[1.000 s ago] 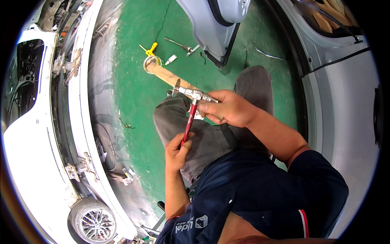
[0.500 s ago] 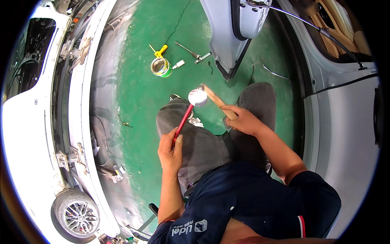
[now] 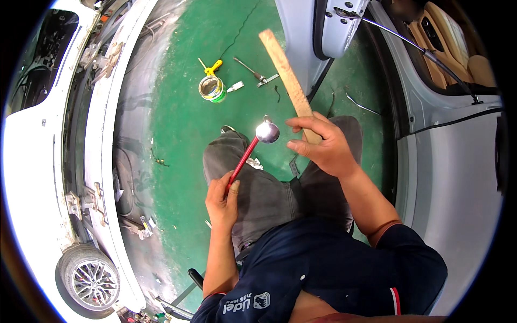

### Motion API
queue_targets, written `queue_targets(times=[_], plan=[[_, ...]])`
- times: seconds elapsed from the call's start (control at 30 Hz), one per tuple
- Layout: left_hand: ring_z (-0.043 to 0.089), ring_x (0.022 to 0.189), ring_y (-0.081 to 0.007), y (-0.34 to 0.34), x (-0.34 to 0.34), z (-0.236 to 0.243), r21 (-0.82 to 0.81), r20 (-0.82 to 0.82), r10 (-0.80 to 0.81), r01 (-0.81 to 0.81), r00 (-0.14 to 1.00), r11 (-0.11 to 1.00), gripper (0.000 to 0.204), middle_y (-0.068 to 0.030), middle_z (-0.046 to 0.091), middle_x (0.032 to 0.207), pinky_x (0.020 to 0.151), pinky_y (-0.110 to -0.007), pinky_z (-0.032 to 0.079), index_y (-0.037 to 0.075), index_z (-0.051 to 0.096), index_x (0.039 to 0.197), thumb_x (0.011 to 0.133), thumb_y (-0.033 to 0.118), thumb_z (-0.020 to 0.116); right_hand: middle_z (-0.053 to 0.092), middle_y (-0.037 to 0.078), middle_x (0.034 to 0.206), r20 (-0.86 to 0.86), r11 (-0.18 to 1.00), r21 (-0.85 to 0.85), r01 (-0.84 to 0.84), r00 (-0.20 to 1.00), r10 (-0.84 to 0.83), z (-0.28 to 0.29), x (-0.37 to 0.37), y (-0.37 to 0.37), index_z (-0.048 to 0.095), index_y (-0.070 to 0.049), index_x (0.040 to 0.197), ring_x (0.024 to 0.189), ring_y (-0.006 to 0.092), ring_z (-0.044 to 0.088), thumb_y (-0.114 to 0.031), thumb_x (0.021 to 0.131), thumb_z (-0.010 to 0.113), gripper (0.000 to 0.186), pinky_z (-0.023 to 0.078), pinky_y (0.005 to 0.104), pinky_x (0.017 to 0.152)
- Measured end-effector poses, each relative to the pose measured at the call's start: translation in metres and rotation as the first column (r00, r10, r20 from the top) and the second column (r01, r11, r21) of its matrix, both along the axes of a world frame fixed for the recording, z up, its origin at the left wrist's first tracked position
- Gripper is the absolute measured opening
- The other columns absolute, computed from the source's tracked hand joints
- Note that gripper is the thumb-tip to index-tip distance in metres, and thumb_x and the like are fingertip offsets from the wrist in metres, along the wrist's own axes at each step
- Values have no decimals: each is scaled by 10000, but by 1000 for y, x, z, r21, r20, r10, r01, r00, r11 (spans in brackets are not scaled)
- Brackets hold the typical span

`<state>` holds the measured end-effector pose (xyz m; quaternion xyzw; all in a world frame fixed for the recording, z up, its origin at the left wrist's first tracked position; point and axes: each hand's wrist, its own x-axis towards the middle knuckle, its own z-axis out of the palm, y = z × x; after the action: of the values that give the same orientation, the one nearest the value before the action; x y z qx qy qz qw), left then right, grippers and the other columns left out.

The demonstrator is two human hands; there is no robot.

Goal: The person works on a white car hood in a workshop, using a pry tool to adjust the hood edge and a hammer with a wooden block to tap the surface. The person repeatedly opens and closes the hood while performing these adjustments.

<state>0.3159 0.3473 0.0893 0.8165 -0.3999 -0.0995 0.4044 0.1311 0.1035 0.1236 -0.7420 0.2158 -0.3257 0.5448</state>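
Red-handled tool (image 3: 250,150), apparently hammer, slanted wooden stick (image 3: 293,83)

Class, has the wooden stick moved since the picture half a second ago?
Yes. Against the tin on the floor, the wooden stick has swung up the picture: its far end, then lower than the tin, now lies higher.

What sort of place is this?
Probably a vehicle repair shop: a white car body stands on the left, a grey car on the right, and a yellow tool lies on the green floor.

Navy-blue short-sleeved shirt (image 3: 334,264) here, white chest print (image 3: 247,304), red-and-white striped trim (image 3: 396,300), orange-red cuff edging (image 3: 389,232), and dark-grey trousers (image 3: 269,199)!
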Motion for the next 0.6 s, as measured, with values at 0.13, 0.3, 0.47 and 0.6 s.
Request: queue_targets(times=[0.13, 0.3, 0.47, 0.6], plan=[[587, 759, -205, 2, -1, -2, 3, 0, -13, 13, 1000, 1000, 266, -88, 607, 870, 704, -322, 485, 40, 731, 1180, 918, 75, 758, 676, 82, 1041, 58, 999, -30, 36, 998, -34, 18, 14, 9, 727, -50, 1174, 1025, 201, 626, -219, 792, 891, 449, 507, 323, 902], [602, 772, -213, 0, -5, -1, -7, 9, -36, 36, 999, 999, 265, -94, 622, 884, 712, -325, 492, 43, 735, 1171, 909, 68, 765, 655, 86, 1041, 103, 999, -15, 39, 994, -37, 10, 26, 13, 734, -46, 1114, 998, 208, 637, -218, 794, 891, 396, 519, 340, 888], [615, 777, -228, 3, -6, -4, -24, 14, -38, 38, 999, 999, 270, -100, 636, 882, 716, -336, 499, 46, 740, 1163, 897, 69, 774, 658, 91, 1023, 14, 999, 35, 25, 1000, -26, 9, 26, 13, 747, -37, 1041, 951, 203, 650, -214, 832, 861, 296, 515, 321, 852], [635, 782, -260, 12, -2, -7, 26, 21, -24, 23, 1000, 999, 270, -106, 650, 863, 714, -364, 513, 69, 746, 1158, 891, 93, 775, 671, 88, 997, 11, 996, 90, 3, 1000, -4, -1, 32, 13, 746, -19, 1017, 912, 186, 649, -195, 877, 813, 235, 512, 315, 821]])
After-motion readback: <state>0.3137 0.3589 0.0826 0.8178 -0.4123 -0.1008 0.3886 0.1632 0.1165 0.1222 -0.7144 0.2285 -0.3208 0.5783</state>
